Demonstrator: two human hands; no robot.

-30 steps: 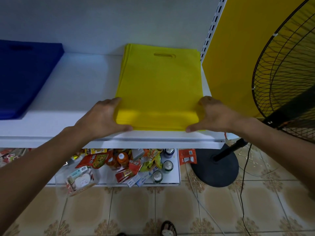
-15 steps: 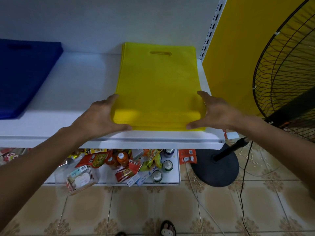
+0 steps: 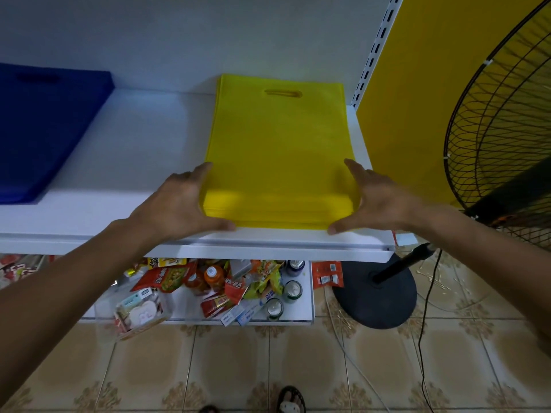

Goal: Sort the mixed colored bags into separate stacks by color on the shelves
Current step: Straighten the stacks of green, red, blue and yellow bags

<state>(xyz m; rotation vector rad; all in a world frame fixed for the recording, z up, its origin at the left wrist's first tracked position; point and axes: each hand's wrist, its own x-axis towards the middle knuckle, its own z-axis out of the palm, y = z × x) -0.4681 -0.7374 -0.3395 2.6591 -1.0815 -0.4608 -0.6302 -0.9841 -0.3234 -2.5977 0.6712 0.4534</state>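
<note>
Head view looks down on a white shelf [image 3: 143,150] where the yellow stack [image 3: 280,150] of flat bags lies at the right end, handle slot toward the back wall, its near edge just short of the shelf lip. The blue stack [image 3: 44,129] lies well apart at the left end. The left hand [image 3: 179,204] is flat against the yellow stack's left side and the right hand [image 3: 378,201] against its right side. On each, the fingers are straight along the side and the thumb lies across the near corner. Neither grip closes round anything: both are spread wide and only press on the edges of the pile.

The step in hand looks like squaring up the yellow pile. To do it well, I would judge that both palms should push inward with equal force, low against the shelf so the bottom bags move with the top ones. Meanwhile the thumbs can nudge the near edge back to line up the layers that show as slight steps at the front. The fabric looks soft and thin, so hard squeezing would likely buckle the pile upward rather than align it. On the right the stack sits near the slotted upright [image 3: 375,49], so there is little room to drift that way.
</note>
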